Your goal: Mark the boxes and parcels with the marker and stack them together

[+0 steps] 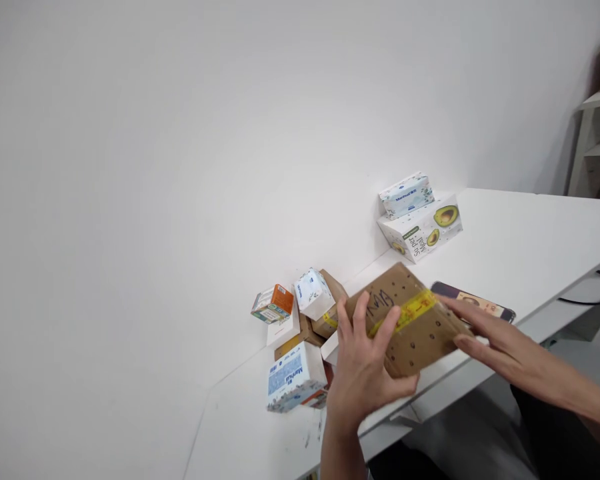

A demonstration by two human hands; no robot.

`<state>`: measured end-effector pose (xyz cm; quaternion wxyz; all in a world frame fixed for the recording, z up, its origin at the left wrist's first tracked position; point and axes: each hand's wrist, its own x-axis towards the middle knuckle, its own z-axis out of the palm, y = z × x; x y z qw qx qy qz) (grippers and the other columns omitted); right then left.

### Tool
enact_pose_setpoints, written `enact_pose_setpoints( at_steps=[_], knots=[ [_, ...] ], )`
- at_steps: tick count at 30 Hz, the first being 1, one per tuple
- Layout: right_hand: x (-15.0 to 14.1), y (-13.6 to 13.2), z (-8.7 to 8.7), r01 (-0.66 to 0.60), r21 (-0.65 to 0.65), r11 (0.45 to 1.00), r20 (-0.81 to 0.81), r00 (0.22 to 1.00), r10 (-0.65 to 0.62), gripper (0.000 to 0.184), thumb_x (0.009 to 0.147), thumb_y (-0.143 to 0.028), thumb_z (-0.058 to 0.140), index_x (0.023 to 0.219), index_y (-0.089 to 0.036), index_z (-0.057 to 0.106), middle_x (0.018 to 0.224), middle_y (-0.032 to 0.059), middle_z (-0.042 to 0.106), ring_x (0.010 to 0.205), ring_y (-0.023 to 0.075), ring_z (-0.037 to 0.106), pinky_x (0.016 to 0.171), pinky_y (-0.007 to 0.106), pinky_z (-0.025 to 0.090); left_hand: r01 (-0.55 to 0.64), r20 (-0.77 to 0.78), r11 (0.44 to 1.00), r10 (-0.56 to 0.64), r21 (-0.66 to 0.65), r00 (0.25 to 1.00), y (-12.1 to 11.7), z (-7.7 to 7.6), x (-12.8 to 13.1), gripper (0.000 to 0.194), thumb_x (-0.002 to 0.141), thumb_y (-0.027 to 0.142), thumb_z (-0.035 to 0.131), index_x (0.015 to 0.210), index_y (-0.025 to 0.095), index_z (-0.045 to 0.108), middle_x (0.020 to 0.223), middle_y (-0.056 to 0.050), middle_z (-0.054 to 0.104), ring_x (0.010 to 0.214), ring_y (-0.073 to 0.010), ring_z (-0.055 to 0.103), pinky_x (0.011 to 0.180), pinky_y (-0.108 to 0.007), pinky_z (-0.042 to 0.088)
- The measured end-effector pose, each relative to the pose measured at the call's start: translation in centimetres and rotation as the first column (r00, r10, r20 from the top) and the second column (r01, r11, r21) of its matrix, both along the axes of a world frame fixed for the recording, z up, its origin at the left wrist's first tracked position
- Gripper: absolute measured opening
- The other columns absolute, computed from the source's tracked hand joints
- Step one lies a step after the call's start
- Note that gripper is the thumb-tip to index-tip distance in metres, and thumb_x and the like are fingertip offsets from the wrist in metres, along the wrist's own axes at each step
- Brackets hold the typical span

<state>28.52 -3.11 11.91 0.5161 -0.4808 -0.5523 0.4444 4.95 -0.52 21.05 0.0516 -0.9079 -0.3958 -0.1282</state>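
Between my two hands is a brown cardboard box (420, 340) with yellow tape, handwritten marks and small drawn ovals. My left hand (363, 360) spreads its fingers over the box's near left side and grips it. At the opposite end, the fingers and thumb of my right hand (495, 337) hold the right edge. Left of the box is a pile of small cartons: a Manhua tissue pack (295, 377), a white patterned carton (314, 293), an orange-and-white box (275, 303) and taped brown boxes, partly covered. A flat dark item with a printed picture (475, 301) lies behind my right hand.
On the white table (535, 233), against the wall, a second tissue pack (407, 195) rests on a white box with avocado pictures (423, 230). A shelf (597, 127) stands at far right. A black cable (593, 301) hangs by the table's edge.
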Motion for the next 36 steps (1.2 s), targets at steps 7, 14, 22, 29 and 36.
enact_pose_setpoints(
  at_steps=[7, 14, 22, 29, 36],
  knots=[
    [-0.6, 10.9, 1.6, 0.129, 0.251, 0.959, 0.205, 0.961, -0.183, 0.058, 0.087, -0.054, 0.050, 0.136, -0.025, 0.048, 0.131, 0.0108, 0.057, 0.118, 0.0334, 0.052, 0.096, 0.044, 0.044, 0.012, -0.030, 0.991, -0.008, 0.136, 1.000, 10.8, 0.0, 2.4, 0.091, 0.060, 0.041, 0.077, 0.142, 0.030, 0.037, 0.154, -0.009, 0.015, 0.141, -0.0467, -0.001, 0.109, -0.067, 0.018],
    [-3.7, 19.8, -2.9, 0.128, 0.168, 0.977, 0.201, 0.966, -0.161, 0.054, 0.088, -0.050, 0.046, 0.128, -0.014, 0.054, 0.123, 0.0143, 0.064, 0.108, 0.0299, 0.059, 0.092, 0.041, 0.046, -0.150, -0.073, 0.989, 0.149, -0.007, 0.986, 17.7, -4.5, 1.0, 0.081, 0.067, 0.031, 0.072, 0.141, 0.027, 0.039, 0.157, -0.008, 0.018, 0.145, -0.0354, 0.008, 0.113, -0.056, 0.024],
    [-5.4, 22.9, -5.2, 0.071, 0.229, 0.971, 0.261, 0.956, -0.131, 0.030, 0.084, -0.038, 0.049, 0.102, -0.022, 0.069, 0.098, 0.0040, 0.073, 0.081, 0.0218, 0.067, 0.073, 0.033, 0.054, -0.364, -0.038, 0.932, 0.363, 0.001, 0.931, 18.5, -7.9, 0.9, 0.053, 0.083, 0.003, 0.043, 0.131, 0.024, 0.052, 0.142, -0.013, 0.048, 0.138, -0.0355, 0.034, 0.107, -0.064, 0.032],
    [4.9, 24.8, 0.9, 0.459, 0.456, 0.763, 0.351, 0.695, -0.628, 0.052, 0.086, -0.045, 0.051, 0.131, -0.017, 0.054, 0.120, 0.0189, 0.054, 0.114, 0.0373, 0.047, 0.093, 0.056, 0.040, -0.052, 0.287, 0.910, -0.075, 0.412, 0.955, 8.3, -12.1, 0.2, 0.040, 0.081, 0.001, 0.046, 0.114, 0.019, 0.060, 0.110, -0.010, 0.068, 0.124, -0.0262, 0.052, 0.104, -0.047, 0.043],
    [14.0, 32.6, 6.5, 0.393, 0.371, 0.842, 0.701, 0.476, -0.531, 0.100, 0.054, -0.051, 0.084, 0.139, -0.018, 0.045, 0.146, 0.0218, 0.036, 0.120, 0.0474, 0.043, 0.089, 0.059, 0.043, -0.099, 0.488, 0.941, -0.077, 0.323, 0.869, 2.1, -22.2, -1.3, 0.039, 0.064, -0.005, 0.050, 0.083, 0.025, 0.063, 0.071, 0.000, 0.071, 0.083, -0.0204, 0.068, 0.081, -0.036, 0.055]
  ],
)
